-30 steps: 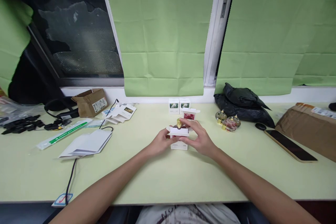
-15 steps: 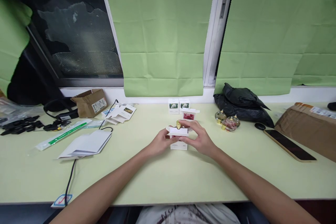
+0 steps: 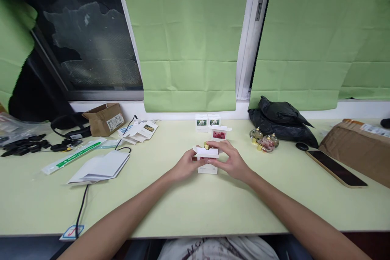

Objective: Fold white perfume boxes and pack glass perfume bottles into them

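Observation:
A small white carton (image 3: pixel 208 169) stands upright on the table in front of me, its top flaps open. A gold cap (image 3: pixel 206 145) shows just above the far side of its opening; what is under the cap is hidden. My left hand (image 3: pixel 185 165) grips the carton's left side, thumb at the front. My right hand (image 3: pixel 233 161) is closed around the right side, thumb on the front face and index finger reaching over to the gold cap. Right behind it is another white carton with a red picture (image 3: pixel 219 134), flap raised.
Two white boxes (image 3: pixel 201 123) stand at the back. Glass bottles with gold caps (image 3: pixel 267 143) lie to the right, near black plastic bags (image 3: pixel 282 122), a phone (image 3: pixel 335 168) and a brown parcel (image 3: pixel 358 150). Folded white cartons (image 3: pixel 102 166), cables and a cardboard box (image 3: pixel 105 120) are left.
The gold cap has sunk lower behind the carton's flap and tilted slightly, with my right index finger still at it. Both hands otherwise keep their places on the carton.

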A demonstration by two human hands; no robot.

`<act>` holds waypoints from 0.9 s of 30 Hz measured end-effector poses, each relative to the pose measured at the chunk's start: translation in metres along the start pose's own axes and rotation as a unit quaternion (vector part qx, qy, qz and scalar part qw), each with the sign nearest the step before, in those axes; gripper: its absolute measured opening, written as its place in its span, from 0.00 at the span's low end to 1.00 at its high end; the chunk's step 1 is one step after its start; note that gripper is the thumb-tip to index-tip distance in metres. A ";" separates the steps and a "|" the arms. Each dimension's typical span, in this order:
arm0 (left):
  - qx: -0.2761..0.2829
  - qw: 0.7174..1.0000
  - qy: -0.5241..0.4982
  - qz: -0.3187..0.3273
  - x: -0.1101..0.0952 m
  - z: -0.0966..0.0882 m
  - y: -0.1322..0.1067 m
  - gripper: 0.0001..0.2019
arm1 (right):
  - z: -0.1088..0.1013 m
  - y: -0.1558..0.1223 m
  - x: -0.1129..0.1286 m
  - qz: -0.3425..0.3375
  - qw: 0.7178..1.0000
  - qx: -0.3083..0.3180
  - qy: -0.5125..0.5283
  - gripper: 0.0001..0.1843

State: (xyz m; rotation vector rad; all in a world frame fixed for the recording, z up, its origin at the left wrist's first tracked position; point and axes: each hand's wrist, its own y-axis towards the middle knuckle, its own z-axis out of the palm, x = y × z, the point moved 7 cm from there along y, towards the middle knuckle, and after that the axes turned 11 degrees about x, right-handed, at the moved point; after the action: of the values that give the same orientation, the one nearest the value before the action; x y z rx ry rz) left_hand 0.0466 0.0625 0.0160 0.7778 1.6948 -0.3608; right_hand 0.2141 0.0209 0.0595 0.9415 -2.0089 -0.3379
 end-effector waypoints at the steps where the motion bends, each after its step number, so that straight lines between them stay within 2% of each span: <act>1: 0.002 1.000 0.000 0.000 0.000 0.000 0.000 0.21 | 0.000 0.000 0.000 0.000 1.000 0.000 -0.001 0.29; 10: 0.003 1.000 0.026 0.014 -0.005 0.000 0.000 0.18 | 0.005 0.001 -0.005 -0.043 0.999 0.003 -0.028 0.23; 18: 0.000 0.999 0.034 0.002 -0.002 0.000 0.000 0.19 | 0.007 0.001 -0.018 -0.013 1.000 0.003 -0.006 0.21; 27: -0.012 0.998 0.053 0.010 -0.001 -0.001 0.000 0.17 | 0.005 0.000 -0.005 -0.037 0.998 -0.007 -0.043 0.19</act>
State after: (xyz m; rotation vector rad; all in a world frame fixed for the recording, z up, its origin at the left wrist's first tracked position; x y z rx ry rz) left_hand 0.0463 0.0628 0.0174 0.8074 1.7867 -0.2894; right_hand 0.2117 0.0242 0.0540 1.0097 -2.0500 -0.4403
